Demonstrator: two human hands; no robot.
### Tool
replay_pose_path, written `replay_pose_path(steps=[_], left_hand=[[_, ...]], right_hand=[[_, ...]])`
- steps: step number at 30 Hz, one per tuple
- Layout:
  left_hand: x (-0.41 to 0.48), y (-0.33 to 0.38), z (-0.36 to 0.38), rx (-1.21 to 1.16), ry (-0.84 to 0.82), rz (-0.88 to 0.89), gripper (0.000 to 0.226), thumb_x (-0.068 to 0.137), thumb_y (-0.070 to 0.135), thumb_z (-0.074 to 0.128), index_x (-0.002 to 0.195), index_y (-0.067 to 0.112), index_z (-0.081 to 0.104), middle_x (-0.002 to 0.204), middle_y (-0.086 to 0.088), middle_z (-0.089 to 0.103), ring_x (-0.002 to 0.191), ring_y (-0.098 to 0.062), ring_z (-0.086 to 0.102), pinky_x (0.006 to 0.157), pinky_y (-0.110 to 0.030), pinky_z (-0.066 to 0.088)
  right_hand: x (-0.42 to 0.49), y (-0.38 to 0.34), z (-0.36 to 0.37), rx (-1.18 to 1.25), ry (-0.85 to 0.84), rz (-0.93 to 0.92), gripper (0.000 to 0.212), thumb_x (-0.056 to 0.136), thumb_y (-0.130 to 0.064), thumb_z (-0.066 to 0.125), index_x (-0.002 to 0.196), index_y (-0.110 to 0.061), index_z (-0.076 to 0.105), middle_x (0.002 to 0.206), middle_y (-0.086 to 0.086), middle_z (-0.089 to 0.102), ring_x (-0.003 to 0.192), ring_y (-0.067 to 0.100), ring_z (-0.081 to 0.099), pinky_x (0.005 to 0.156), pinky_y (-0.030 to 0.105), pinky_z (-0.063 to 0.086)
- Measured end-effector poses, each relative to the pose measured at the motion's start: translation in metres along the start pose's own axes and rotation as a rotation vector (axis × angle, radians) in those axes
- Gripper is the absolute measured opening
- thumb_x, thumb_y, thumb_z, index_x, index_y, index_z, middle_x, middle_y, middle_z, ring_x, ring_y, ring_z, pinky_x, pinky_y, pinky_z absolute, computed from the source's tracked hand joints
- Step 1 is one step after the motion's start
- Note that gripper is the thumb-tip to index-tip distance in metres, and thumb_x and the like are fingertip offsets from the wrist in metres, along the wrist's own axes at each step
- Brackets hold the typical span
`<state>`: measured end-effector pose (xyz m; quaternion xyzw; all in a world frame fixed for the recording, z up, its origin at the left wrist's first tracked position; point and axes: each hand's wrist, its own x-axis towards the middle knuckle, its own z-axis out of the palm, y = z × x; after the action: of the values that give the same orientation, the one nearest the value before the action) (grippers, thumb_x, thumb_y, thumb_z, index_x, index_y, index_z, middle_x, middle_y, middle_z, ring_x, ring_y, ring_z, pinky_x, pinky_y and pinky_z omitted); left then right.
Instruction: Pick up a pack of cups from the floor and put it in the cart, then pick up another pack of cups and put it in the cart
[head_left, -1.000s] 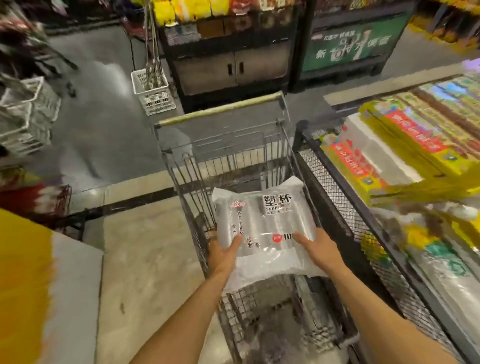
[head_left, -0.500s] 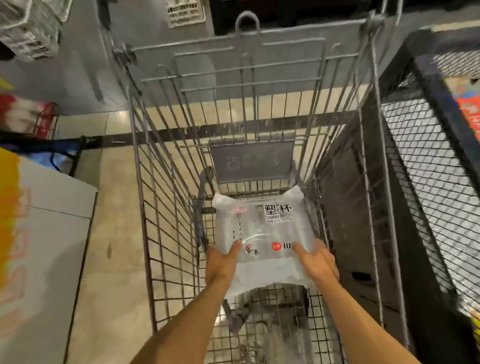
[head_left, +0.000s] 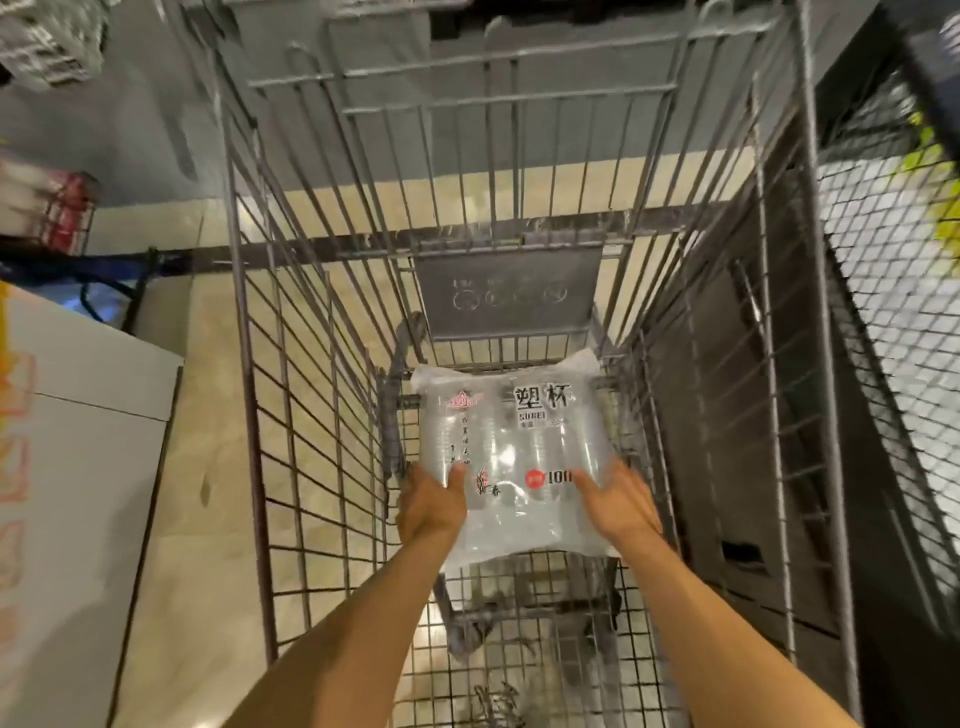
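Note:
A clear plastic pack of disposable cups (head_left: 511, 447) with black and red print sits low inside a wire shopping cart (head_left: 291, 415), near its floor. My left hand (head_left: 431, 501) grips the pack's near left edge, thumb on top. My right hand (head_left: 618, 501) holds its near right edge, fingers lying over the film. Both forearms reach down into the cart basket. Whether the pack touches the cart floor cannot be told.
A grey folded child-seat flap (head_left: 506, 293) stands just beyond the pack. A black mesh display bin (head_left: 893, 322) lines the cart's right side. A white and yellow box (head_left: 67, 467) sits left, with beige floor tiles (head_left: 208, 467) between.
The pack has gone from above the cart rim down deep into the basket, both hands still on it. The view has tilted downward and closer to the cart.

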<state>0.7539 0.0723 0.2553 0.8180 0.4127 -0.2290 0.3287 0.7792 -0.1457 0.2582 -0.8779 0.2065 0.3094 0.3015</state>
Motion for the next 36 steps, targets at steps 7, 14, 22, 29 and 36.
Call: replay_pose_path(steps=[7, 14, 22, 29, 36], left_hand=[[-0.101, 0.070, -0.111, 0.557, 0.124, 0.634, 0.049, 0.102, 0.043, 0.041, 0.146, 0.024, 0.048, 0.144, -0.002, 0.056, 0.130, -0.023, 0.054, 0.107, -0.039, 0.041], [-0.211, 0.099, -0.241, 0.620, 0.191, 0.931, 0.046, 0.102, 0.044, 0.042, 0.144, 0.026, 0.049, 0.141, -0.001, 0.058, 0.128, -0.023, 0.055, 0.108, -0.039, 0.039], [-0.314, 0.071, -0.296, 0.518, -0.258, 1.360, 0.049, 0.103, 0.039, 0.050, 0.150, 0.027, 0.045, 0.154, -0.003, 0.045, 0.130, -0.028, 0.054, 0.108, -0.040, 0.039], [-0.381, 0.005, -0.261, 0.542, -0.459, 1.696, 0.041, 0.097, 0.025, 0.064, 0.136, 0.012, 0.060, 0.132, -0.014, 0.064, 0.120, -0.033, 0.061, 0.098, -0.043, 0.046], [-0.503, -0.060, -0.187, 0.710, -0.724, 2.039, 0.046, 0.096, 0.041, 0.048, 0.131, 0.014, 0.061, 0.120, -0.011, 0.068, 0.108, -0.033, 0.065, 0.091, -0.043, 0.051]], right_hand=[[-0.105, -0.067, -0.088, -0.242, 0.097, -0.145, 0.044, 0.099, -0.045, 0.047, 0.132, -0.017, 0.054, 0.124, 0.012, 0.063, 0.112, 0.035, 0.061, 0.086, 0.043, 0.054], [-0.274, -0.110, -0.178, -0.287, 0.389, -0.269, 0.040, 0.100, -0.041, 0.048, 0.132, -0.020, 0.058, 0.124, 0.007, 0.064, 0.110, 0.034, 0.063, 0.085, 0.043, 0.053], [-0.485, -0.075, -0.146, 0.029, 0.724, 0.051, 0.049, 0.099, -0.042, 0.052, 0.143, -0.021, 0.052, 0.141, 0.004, 0.058, 0.127, 0.028, 0.055, 0.099, 0.042, 0.049], [-0.655, 0.014, -0.035, 0.244, 0.787, 0.591, 0.042, 0.099, -0.040, 0.052, 0.137, -0.024, 0.053, 0.138, 0.006, 0.060, 0.125, 0.031, 0.056, 0.097, 0.043, 0.049], [-0.778, 0.091, 0.054, 0.466, 0.860, 0.973, 0.051, 0.101, -0.044, 0.049, 0.148, -0.025, 0.046, 0.149, 0.003, 0.052, 0.134, 0.027, 0.051, 0.108, 0.039, 0.042]])
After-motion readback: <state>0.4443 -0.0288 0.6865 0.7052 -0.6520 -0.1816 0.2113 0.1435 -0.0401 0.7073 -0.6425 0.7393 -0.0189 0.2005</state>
